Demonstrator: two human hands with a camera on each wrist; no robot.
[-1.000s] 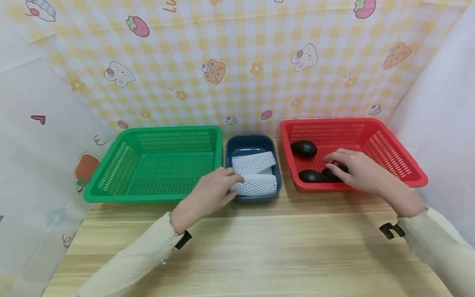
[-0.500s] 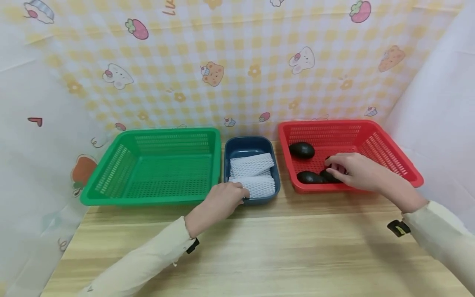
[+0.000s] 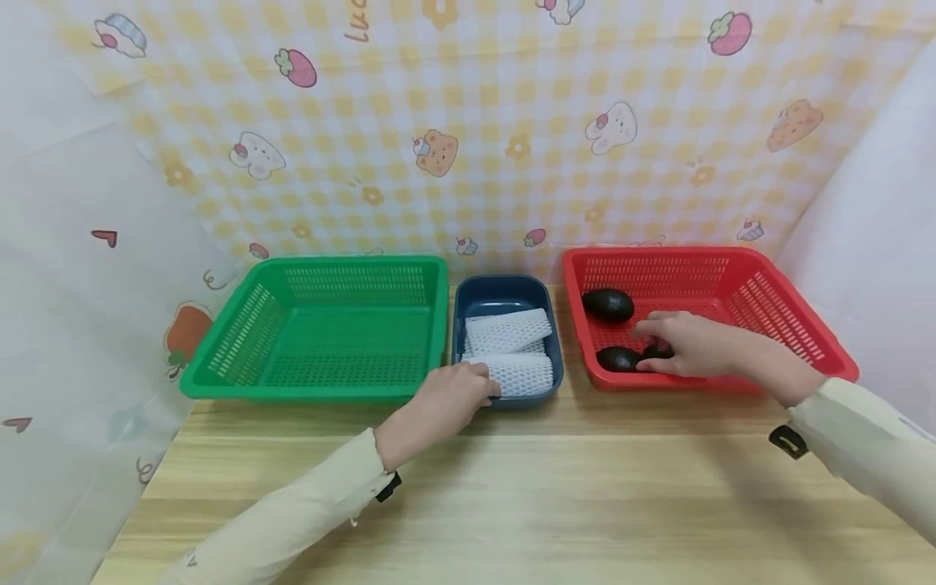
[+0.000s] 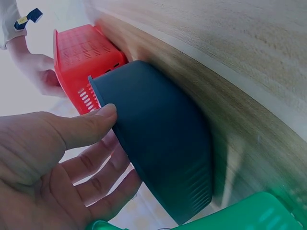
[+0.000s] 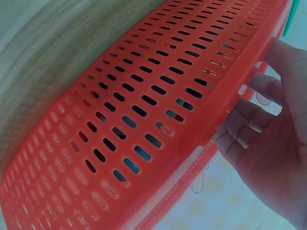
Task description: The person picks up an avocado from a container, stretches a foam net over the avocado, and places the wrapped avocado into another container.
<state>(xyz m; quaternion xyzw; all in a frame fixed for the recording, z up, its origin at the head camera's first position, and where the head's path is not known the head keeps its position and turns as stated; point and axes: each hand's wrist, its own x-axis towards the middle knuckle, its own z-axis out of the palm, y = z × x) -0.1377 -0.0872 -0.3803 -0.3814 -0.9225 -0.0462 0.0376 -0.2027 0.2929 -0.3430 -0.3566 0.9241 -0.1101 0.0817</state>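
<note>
My left hand (image 3: 448, 398) is at the near left corner of a dark blue bin (image 3: 532, 401). In the left wrist view its thumb lies at the rim, with the fingers (image 4: 98, 179) reaching past it. Inside the bin lie white foam net sleeves (image 3: 509, 330); the hand covers the left end of the front sleeve, and I cannot tell whether it pinches it. My right hand (image 3: 698, 345) reaches over the front of a red basket (image 3: 812, 357), thumb and fingers around a dark avocado (image 3: 657, 352). Beside that lies a second avocado (image 3: 618, 359), with a third avocado (image 3: 609, 305) farther back.
A green basket (image 3: 314, 392) stands left of the blue bin on the wooden table (image 3: 556, 504). Behind the containers hangs a yellow checked cloth (image 3: 512, 106), and white cloth (image 3: 66, 309) hangs at the left side.
My left hand has moved right and down from the sleeves to the bin's near corner. My right hand has stayed at the same avocado, its fingers shifting around it. The head view has shifted slightly.
</note>
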